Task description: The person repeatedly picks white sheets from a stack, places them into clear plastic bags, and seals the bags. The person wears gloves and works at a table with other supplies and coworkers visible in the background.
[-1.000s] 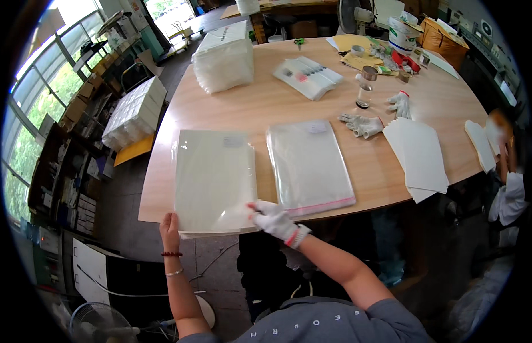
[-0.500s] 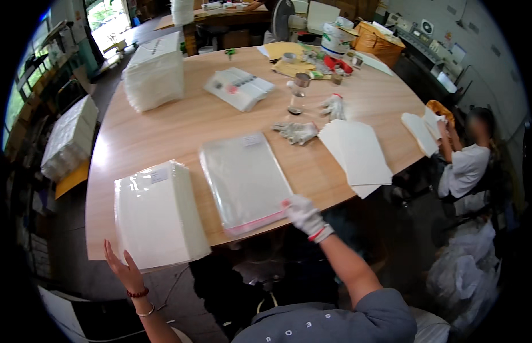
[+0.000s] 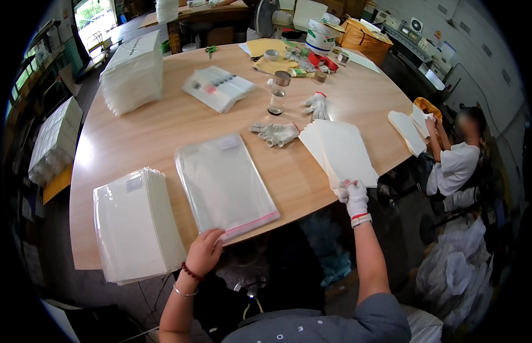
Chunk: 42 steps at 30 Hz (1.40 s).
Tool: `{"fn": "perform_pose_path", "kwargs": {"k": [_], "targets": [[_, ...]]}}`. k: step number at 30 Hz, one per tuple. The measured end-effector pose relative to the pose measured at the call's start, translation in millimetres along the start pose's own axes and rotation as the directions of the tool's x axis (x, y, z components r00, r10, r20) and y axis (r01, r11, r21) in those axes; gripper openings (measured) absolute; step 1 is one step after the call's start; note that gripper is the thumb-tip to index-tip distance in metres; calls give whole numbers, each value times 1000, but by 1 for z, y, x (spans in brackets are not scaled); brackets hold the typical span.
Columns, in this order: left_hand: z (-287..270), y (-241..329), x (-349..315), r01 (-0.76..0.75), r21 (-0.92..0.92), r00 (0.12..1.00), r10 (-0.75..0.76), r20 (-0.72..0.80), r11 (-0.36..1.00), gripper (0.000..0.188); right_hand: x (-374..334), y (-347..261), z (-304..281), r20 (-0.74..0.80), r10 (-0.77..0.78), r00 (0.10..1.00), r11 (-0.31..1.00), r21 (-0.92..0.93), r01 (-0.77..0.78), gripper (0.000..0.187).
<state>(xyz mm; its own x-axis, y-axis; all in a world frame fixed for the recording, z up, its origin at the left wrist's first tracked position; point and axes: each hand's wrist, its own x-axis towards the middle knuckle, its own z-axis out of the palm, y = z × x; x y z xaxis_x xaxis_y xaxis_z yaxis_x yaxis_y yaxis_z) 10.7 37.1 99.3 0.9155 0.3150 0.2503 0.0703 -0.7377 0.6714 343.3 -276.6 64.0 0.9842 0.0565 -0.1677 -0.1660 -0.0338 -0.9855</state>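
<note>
A stack of clear plastic bags (image 3: 223, 183) with a pink strip along its near edge lies in front of me. At its near left corner, my bare left hand (image 3: 204, 251) closes finger and thumb on the bag edge. My right hand (image 3: 354, 199), in a white glove with a red cuff, has its fingers closed on the near edge of the fanned white sheets (image 3: 346, 151). To the left stands a thick pile of filled clear sleeves (image 3: 132, 223) with white sheets inside. Two loose work gloves, a left one (image 3: 274, 134) and a right one (image 3: 316, 106), lie beyond the sheets.
A lidded glass jar (image 3: 277, 94) stands mid-table. Farther back are a bag bundle (image 3: 218, 88), a tall bag stack (image 3: 132, 74), green scissors (image 3: 210, 52), tape rolls (image 3: 271, 55) and a white bucket (image 3: 320, 37). A seated person (image 3: 457, 160) handles white sheets at the right.
My right hand has moved from the plastic bags rightward to the white sheets. My left hand has gone from beside the filled sleeves to the bags' near left corner. The view has shifted slightly.
</note>
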Motion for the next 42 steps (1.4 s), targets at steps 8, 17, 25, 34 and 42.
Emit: {"fn": "perform_pose_path", "kwargs": {"k": [8,17,25,34,42], "targets": [[71,-49,46,43,679,990,-121,68,733,15,43,-31,-50,-192,144,971,939,337,-73,15],[60,-77,63,98,513,995,-66,-80,853,6,-128,-46,-33,203,-98,974,980,191,58,31],[53,-82,47,14,496,986,70,-151,868,13,-216,8,-15,520,281,807,873,210,-440,33],[17,-40,44,512,-328,833,-552,-35,794,26,-238,39,1,352,423,835,766,352,-537,15],[45,-25,23,307,13,910,-290,-298,952,17,-253,-2,33,240,335,911,856,327,-401,15]]}}
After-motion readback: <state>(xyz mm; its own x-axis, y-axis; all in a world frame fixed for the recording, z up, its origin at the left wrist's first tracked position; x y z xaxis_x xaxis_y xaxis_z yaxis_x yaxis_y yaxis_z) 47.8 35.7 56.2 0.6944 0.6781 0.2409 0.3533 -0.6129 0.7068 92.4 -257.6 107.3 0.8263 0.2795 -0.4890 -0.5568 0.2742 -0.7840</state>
